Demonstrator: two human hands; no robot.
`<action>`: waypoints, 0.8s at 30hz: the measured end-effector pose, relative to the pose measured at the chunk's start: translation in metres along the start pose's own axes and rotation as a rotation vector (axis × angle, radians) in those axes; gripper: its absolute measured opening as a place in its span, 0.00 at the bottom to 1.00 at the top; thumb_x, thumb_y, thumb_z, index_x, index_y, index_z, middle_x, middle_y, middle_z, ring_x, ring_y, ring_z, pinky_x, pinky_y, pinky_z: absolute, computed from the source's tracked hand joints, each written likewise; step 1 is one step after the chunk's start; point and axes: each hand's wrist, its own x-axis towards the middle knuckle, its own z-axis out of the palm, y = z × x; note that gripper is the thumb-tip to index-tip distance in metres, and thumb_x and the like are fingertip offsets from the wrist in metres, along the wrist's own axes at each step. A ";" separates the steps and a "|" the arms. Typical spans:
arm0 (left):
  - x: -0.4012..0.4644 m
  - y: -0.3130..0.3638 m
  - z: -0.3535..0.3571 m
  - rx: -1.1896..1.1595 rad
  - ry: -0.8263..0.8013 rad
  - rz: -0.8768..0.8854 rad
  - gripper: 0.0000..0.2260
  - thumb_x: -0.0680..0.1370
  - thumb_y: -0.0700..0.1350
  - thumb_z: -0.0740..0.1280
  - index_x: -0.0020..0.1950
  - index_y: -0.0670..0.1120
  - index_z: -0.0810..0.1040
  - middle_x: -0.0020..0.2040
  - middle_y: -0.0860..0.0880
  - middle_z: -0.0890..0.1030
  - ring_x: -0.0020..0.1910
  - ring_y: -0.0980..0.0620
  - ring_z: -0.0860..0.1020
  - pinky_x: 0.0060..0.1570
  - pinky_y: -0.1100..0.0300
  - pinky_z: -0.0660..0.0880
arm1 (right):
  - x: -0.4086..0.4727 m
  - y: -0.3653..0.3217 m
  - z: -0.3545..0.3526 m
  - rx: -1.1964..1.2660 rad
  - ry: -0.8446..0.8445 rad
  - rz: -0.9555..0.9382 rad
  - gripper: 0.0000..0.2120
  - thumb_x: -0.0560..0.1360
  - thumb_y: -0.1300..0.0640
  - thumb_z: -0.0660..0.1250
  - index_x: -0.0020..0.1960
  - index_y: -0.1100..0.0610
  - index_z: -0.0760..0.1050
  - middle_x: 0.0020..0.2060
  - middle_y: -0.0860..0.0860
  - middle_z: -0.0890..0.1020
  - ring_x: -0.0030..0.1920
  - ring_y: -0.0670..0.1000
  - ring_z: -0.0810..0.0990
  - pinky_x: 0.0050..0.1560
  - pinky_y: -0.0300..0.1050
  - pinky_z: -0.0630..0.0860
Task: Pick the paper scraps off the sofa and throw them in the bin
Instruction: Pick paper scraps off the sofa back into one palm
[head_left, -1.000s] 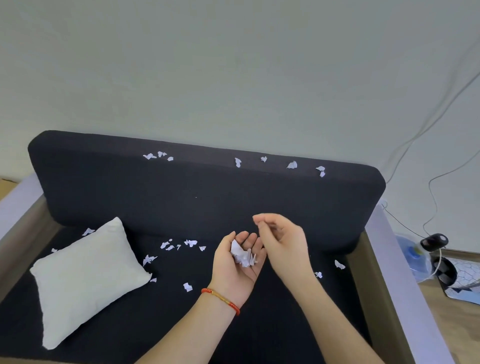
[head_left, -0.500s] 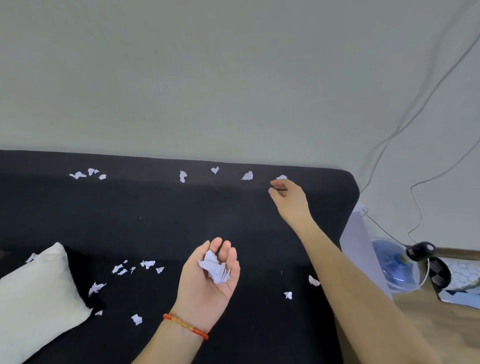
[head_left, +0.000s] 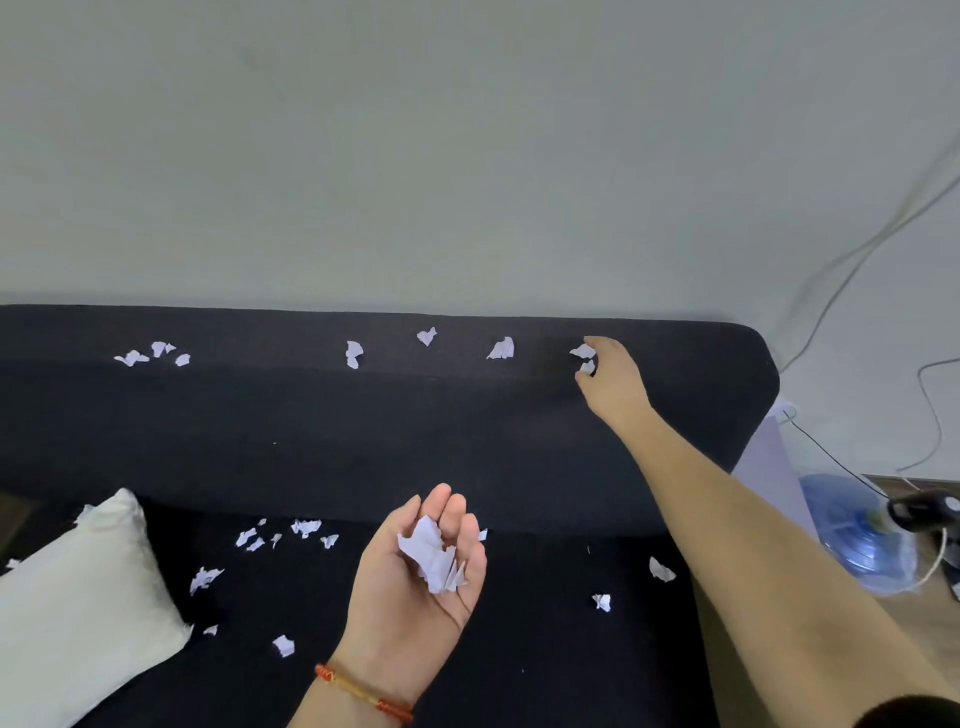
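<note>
My left hand (head_left: 415, 577) is cupped palm up over the black sofa seat (head_left: 519, 665), holding a small pile of white paper scraps (head_left: 434, 556). My right hand (head_left: 613, 379) reaches to the top of the sofa backrest (head_left: 363, 415), thumb and fingers pinching two small scraps (head_left: 584, 358). More scraps lie along the backrest top: one (head_left: 501, 348), another (head_left: 426, 336), another (head_left: 354, 354), and a cluster (head_left: 153, 354) at the left. Several scraps (head_left: 283, 535) lie scattered on the seat, two of them (head_left: 661, 570) near my right forearm. No bin is in view.
A white cushion (head_left: 78, 608) lies on the seat at the left. Right of the sofa arm (head_left: 769, 467) a blue water bottle (head_left: 852, 530) stands on the wooden floor beside a black device (head_left: 924, 512). Cables (head_left: 841, 275) hang down the wall.
My right hand left my left palm, reached up to the backrest top and closed its fingers around the rightmost scraps. My left hand stayed cupped with its pile. The view moved closer and to the right.
</note>
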 end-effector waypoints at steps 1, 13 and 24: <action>0.002 0.000 0.002 0.008 0.006 -0.001 0.10 0.78 0.48 0.70 0.50 0.44 0.90 0.48 0.49 0.88 0.41 0.48 0.87 0.37 0.53 0.84 | 0.004 0.003 0.002 -0.031 -0.029 -0.017 0.25 0.83 0.67 0.63 0.79 0.58 0.69 0.78 0.54 0.71 0.77 0.56 0.70 0.69 0.43 0.69; 0.020 -0.008 0.014 0.009 0.028 -0.014 0.10 0.76 0.47 0.71 0.51 0.46 0.89 0.48 0.50 0.87 0.40 0.48 0.87 0.37 0.52 0.84 | 0.036 0.013 0.008 -0.300 -0.080 0.067 0.13 0.85 0.64 0.57 0.55 0.62 0.81 0.46 0.60 0.82 0.40 0.60 0.81 0.41 0.48 0.78; 0.019 -0.011 0.018 0.021 0.030 -0.005 0.11 0.80 0.48 0.68 0.50 0.46 0.89 0.47 0.50 0.87 0.39 0.49 0.87 0.35 0.54 0.84 | 0.034 -0.010 -0.006 -0.347 -0.092 0.128 0.12 0.85 0.60 0.63 0.50 0.69 0.77 0.48 0.65 0.85 0.42 0.65 0.81 0.49 0.54 0.82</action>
